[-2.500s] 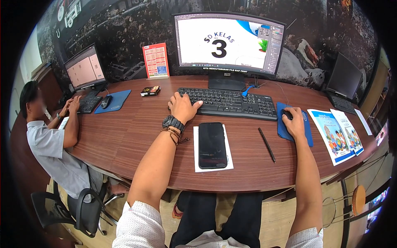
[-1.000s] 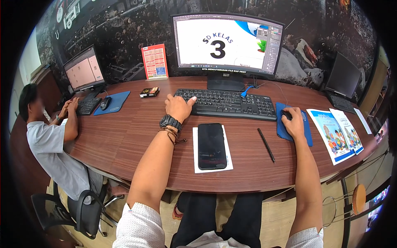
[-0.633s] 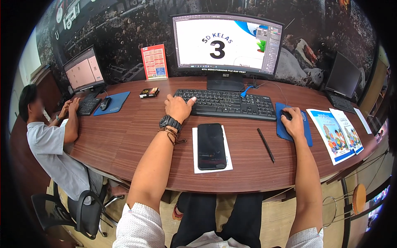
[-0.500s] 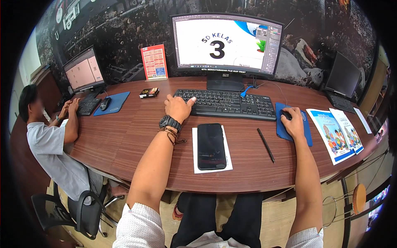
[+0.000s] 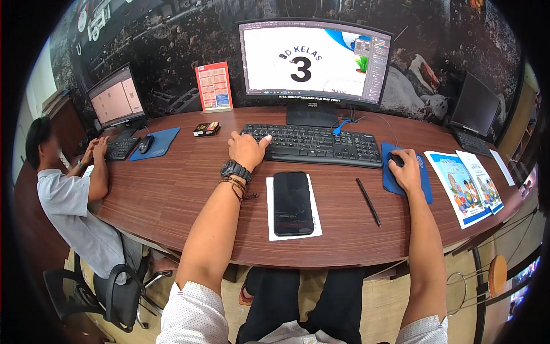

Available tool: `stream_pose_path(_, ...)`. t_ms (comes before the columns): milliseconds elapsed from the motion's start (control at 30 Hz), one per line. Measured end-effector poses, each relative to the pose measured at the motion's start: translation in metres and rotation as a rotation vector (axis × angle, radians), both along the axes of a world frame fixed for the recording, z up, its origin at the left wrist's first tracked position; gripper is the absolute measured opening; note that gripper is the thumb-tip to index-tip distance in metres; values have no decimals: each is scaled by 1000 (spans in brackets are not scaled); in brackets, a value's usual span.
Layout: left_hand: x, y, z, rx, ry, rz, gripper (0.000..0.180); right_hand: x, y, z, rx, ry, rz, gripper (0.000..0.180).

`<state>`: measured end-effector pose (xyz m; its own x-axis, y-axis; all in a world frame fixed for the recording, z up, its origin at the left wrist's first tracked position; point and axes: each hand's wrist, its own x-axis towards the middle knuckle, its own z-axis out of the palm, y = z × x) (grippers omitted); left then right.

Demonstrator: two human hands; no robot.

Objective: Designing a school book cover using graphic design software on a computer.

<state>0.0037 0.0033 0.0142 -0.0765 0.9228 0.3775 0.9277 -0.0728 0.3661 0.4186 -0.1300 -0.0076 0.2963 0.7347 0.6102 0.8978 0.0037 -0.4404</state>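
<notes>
My left hand (image 5: 246, 151) rests on the left end of a black keyboard (image 5: 329, 147), fingers spread over the keys. A black watch and beaded bracelets are on that wrist. My right hand (image 5: 407, 171) is curved over a black computer mouse (image 5: 395, 160), which it mostly covers, on a blue mouse pad (image 5: 391, 182). Behind the keyboard stands a wide monitor (image 5: 341, 60) displaying a design with a large dark numeral. A dark-screened phone (image 5: 293, 203) lies on white paper (image 5: 316, 230) between my forearms. Nearer my right arm is a slim black pen (image 5: 368, 202).
Printed booklets (image 5: 458, 186) lie right of the mouse pad. A small dark box (image 5: 206, 129) and a red-edged calendar card (image 5: 215, 86) stand left of the keyboard. Another person (image 5: 77, 195) sits at the left workstation. A dark monitor (image 5: 475, 103) is at far right.
My hands stay in the same places on the keyboard and mouse. The other person's hands have shifted very slightly.
</notes>
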Motion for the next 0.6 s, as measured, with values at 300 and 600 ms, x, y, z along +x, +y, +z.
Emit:
stream_pose_path(300,-1,0,-1,12,-13,5,74,-6,0,6,91,-438,167,23)
stream_pose_path(600,-3,4,-6,29,-23,8,78,-11,-4,6,-38,-7,-17,30)
